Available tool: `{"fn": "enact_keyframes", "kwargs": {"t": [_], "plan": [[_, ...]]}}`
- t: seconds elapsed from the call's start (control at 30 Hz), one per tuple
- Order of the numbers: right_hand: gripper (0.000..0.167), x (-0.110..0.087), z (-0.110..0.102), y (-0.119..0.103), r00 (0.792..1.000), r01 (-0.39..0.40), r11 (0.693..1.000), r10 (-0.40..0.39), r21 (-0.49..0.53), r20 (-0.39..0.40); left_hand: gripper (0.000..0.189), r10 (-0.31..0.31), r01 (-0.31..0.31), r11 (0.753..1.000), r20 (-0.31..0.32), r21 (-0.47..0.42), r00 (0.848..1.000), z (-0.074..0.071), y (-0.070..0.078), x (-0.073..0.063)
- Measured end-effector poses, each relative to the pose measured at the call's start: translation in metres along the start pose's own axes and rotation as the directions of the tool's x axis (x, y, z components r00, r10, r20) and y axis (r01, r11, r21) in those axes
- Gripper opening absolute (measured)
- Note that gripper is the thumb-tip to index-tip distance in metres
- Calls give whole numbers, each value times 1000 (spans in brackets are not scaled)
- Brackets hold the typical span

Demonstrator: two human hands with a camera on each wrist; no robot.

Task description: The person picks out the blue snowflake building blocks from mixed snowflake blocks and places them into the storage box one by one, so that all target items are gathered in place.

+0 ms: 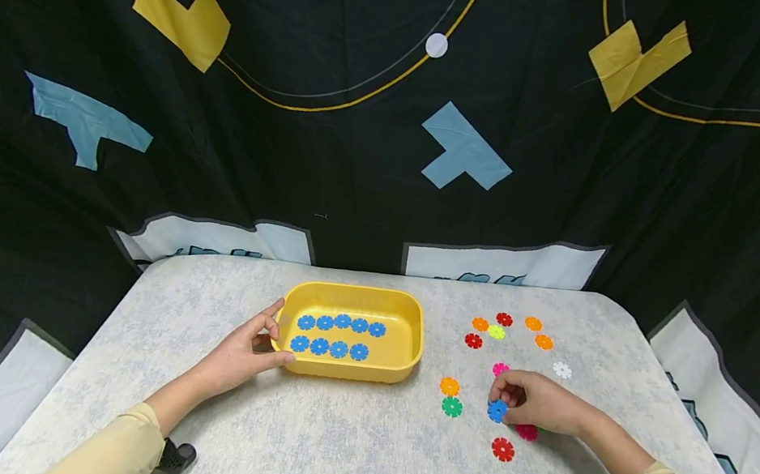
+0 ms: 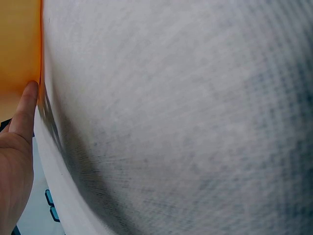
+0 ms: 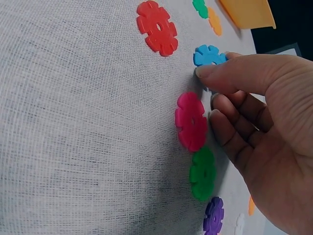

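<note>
A yellow plastic tray [image 1: 400,347] holds two rows of blue notched discs [image 1: 338,347] on its floor. At its left end my left hand [image 1: 245,352] grips the rim, thumb on the near side and fingers at the far side. In the left wrist view a thumb [image 2: 25,110] presses the tray's wall [image 2: 22,44]. To the right, my right hand [image 1: 542,402] pinches another blue disc [image 1: 496,411] between thumb and finger, just over the cloth. The right wrist view shows this blue disc [image 3: 208,55] partly covered by the thumb; a pink disc [image 3: 191,121] lies beside the curled fingers.
Loose discs lie about the right hand: a red one [image 1: 503,450], a green one [image 1: 452,407], an orange one [image 1: 449,387], a white one [image 1: 562,370], and several more toward the back. A purple disc [image 3: 213,216] shows in the right wrist view. A pale cloth [image 1: 348,453] covers the table.
</note>
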State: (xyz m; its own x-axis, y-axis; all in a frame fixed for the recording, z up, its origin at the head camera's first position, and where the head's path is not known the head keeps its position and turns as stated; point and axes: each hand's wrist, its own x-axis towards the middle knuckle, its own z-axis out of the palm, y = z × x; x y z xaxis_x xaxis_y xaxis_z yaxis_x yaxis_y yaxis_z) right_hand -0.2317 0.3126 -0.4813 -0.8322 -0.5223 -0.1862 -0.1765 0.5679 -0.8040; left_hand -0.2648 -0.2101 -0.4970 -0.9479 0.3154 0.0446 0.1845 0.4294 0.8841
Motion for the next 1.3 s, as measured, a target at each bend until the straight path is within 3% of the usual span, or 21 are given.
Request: {"fn": "enact_keyframes", "kwargs": {"t": [0.83,1.3], "plan": [[16,3,-1,2,999,0,1000,0,12,37,50,-18,18,1000,-4,10,1000,0,1,-1],[18,2,-5,2,999,4,998,-6,67,41,49,-18,18,1000,-4,6,1000,0,0,0]]}}
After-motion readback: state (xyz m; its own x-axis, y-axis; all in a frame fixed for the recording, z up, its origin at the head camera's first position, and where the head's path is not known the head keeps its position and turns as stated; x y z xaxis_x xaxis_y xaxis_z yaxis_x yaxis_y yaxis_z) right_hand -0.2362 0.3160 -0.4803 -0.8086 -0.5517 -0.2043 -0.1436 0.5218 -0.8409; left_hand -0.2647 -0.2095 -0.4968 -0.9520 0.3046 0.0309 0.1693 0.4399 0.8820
